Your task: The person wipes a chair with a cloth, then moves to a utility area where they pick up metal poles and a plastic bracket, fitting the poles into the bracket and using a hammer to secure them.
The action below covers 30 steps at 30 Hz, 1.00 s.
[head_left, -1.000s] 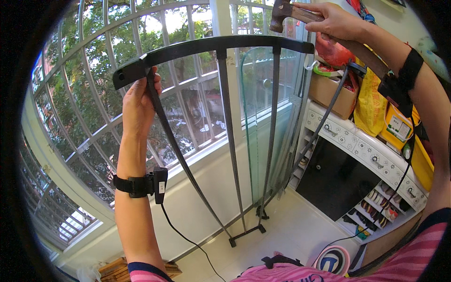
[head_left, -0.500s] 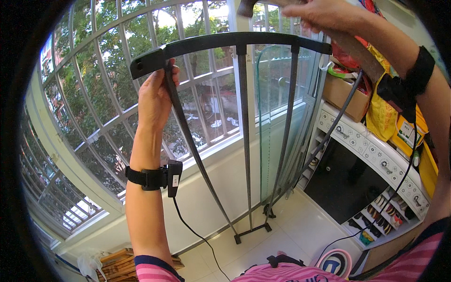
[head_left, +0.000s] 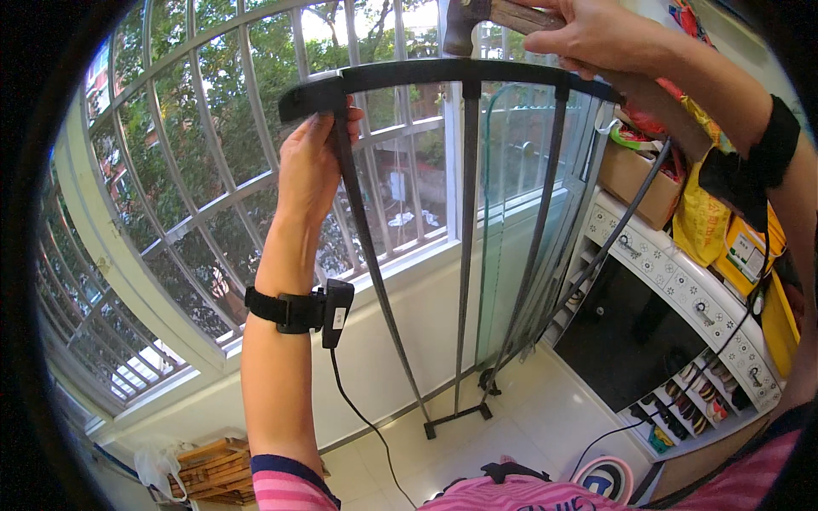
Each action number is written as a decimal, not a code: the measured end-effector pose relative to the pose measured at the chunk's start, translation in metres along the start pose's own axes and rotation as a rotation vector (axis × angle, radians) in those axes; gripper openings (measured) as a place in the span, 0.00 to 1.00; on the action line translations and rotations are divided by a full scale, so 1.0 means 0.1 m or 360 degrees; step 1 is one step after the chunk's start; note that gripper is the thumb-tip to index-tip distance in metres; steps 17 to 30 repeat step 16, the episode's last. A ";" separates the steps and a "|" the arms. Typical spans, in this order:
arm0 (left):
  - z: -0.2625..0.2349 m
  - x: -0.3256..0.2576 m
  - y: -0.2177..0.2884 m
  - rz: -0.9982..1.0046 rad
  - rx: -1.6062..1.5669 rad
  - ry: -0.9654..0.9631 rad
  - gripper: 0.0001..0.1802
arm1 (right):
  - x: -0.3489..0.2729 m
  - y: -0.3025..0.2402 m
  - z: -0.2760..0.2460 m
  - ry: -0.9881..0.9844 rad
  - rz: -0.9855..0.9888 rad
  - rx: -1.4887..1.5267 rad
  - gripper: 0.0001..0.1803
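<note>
A tall black metal rack (head_left: 468,230) stands in front of me on thin poles, with a curved black top bar (head_left: 400,75) across it. My left hand (head_left: 308,166) is wrapped round the left pole, just under the bar's block-shaped left end. In my right hand (head_left: 601,36) is a hammer (head_left: 521,17) with a wooden handle and a dark head. The hammer's head hangs just above the middle of the top bar, and I cannot tell whether it touches it. Both forearms wear black straps with small boxes and cables.
Barred windows (head_left: 200,111) run along the left and front. A glass panel (head_left: 511,255) leans behind the rack. At the right, a white flower-patterned cabinet (head_left: 665,255) carries a cardboard box (head_left: 635,183) and yellow bags. Wooden slats (head_left: 209,473) lie low on the left.
The hammer's head has come lower, fully into view above the top bar. The rack's top and my left hand have shifted right in the picture; the left hand keeps its grip.
</note>
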State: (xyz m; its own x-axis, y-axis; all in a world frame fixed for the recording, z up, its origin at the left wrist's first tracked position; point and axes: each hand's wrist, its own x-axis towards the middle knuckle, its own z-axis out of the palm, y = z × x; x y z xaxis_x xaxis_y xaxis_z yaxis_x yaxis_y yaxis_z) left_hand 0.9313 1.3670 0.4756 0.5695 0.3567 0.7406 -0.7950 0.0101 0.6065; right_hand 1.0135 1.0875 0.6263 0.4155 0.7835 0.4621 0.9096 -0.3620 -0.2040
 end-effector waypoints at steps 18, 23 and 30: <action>-0.05 -0.04 -0.04 -0.0122 -0.0004 -0.0115 0.21 | 0.18 -0.39 0.11 0.0145 -0.0228 0.0341 0.34; -0.05 -0.04 -0.04 -0.0122 -0.0004 -0.0115 0.21 | 0.18 -0.39 0.11 0.0145 -0.0228 0.0341 0.34; -0.05 -0.04 -0.04 -0.0122 -0.0004 -0.0115 0.21 | 0.18 -0.39 0.11 0.0145 -0.0228 0.0341 0.34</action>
